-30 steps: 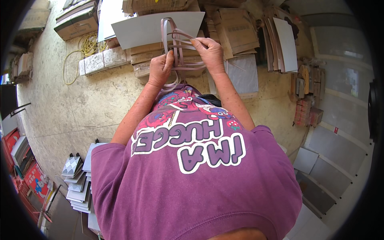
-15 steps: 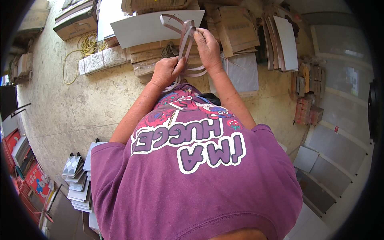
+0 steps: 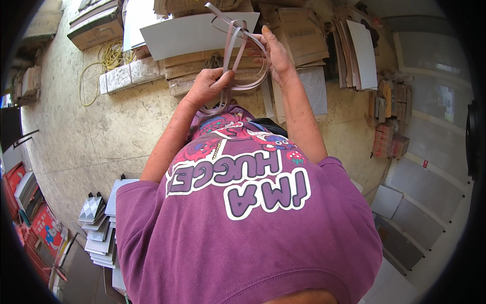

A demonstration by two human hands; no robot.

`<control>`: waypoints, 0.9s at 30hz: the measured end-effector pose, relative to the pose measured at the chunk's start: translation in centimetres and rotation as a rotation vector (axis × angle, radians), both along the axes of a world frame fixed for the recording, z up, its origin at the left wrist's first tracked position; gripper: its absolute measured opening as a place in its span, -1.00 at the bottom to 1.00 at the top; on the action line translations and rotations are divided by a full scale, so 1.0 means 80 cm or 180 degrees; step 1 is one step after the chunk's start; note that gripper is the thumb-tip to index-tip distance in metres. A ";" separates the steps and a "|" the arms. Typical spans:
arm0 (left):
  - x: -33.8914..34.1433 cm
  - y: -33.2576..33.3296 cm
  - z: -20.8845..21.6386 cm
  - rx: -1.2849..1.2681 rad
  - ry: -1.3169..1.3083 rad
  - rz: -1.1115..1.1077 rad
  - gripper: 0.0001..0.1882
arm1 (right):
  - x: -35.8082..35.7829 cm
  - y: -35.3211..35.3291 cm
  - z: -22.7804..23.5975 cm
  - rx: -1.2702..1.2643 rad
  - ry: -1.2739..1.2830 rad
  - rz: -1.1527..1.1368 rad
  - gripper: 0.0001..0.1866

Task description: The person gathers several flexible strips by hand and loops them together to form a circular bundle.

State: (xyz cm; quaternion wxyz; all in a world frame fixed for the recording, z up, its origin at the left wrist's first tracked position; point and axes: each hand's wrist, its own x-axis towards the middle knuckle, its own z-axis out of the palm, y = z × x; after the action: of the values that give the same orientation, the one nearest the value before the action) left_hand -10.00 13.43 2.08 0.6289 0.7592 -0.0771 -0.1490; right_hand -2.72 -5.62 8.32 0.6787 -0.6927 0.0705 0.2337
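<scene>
Loops of flat pale-grey plastic strapping band [image 3: 248, 87] rise in front of me, above the far edge of my shirt. My left hand [image 3: 210, 87] is closed on the band at the lower part of the loops, thumb pressed over it. One free end sticks up toward the far side. On the right, my right hand [image 3: 279, 57] has its fingers stretched out and its thumb apart. A round loop of the band passes in front of its fingers, partly hiding them. More loops hang below my left hand, near my shirt.
Beyond my hands a white panel [image 3: 190, 35] lies over stacked cartons. Flattened brown cartons [image 3: 302, 38] and upright boards [image 3: 362, 55] are at the far right. A yellow hose [image 3: 109, 55] and white wrapped blocks [image 3: 117, 78] lie left. Tile samples [image 3: 100, 238] stand near left.
My right hand has loosened its pinch on the band and moved slightly right, fingers spreading. A round loop has opened out beside it. My left hand keeps its hold almost in place.
</scene>
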 end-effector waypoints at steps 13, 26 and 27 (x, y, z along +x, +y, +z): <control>0.016 0.010 0.015 -0.0628 0.0837 -0.0834 -0.60 | 0.032 0.007 -0.016 0.2245 0.0700 0.0305 -0.42; 0.009 0.003 0.020 -0.0562 0.0847 -0.0687 -0.58 | 0.030 0.007 0.013 0.1254 -0.0187 -0.0438 -0.63; 0.009 0.003 0.019 -0.0558 0.0829 -0.0685 -0.57 | 0.030 0.006 0.016 0.1142 -0.0280 -0.0448 -0.63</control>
State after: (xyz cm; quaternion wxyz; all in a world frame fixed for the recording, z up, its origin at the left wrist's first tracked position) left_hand -9.27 13.65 3.60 0.6777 0.6632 -0.0885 -0.3051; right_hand -0.34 -5.11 9.61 0.8083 -0.5636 0.0462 0.1640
